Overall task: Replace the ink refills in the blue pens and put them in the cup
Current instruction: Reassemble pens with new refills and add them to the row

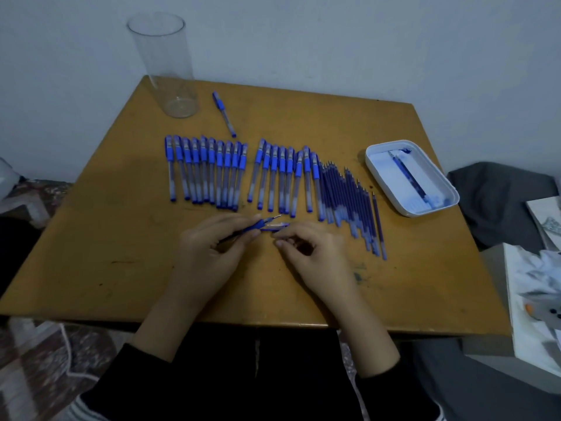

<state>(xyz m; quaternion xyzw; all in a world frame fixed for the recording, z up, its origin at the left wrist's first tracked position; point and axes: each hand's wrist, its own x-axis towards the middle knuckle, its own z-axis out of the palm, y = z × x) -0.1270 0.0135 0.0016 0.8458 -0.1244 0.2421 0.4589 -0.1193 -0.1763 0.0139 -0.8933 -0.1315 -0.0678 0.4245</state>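
My left hand [212, 241] grips a blue pen [255, 225] whose metal tip points up and to the right. My right hand [312, 247] pinches a small blue pen part [274, 227], apparently the cap, just right of that tip. Two rows of capped blue pens [206, 171] [282, 177] lie side by side across the middle of the table. A fan of bare ink refills [349, 202] lies to their right. A tall clear cup [167, 65] with nothing in it stands at the far left corner. One single pen [224, 113] lies beside it.
A white tray [376, 150] at the right holds one refill on stained paper. The yellow-brown table [121, 238] backs onto a grey wall. Grey cloth and papers lie off the table's right edge, and patterned fabric shows at the left.
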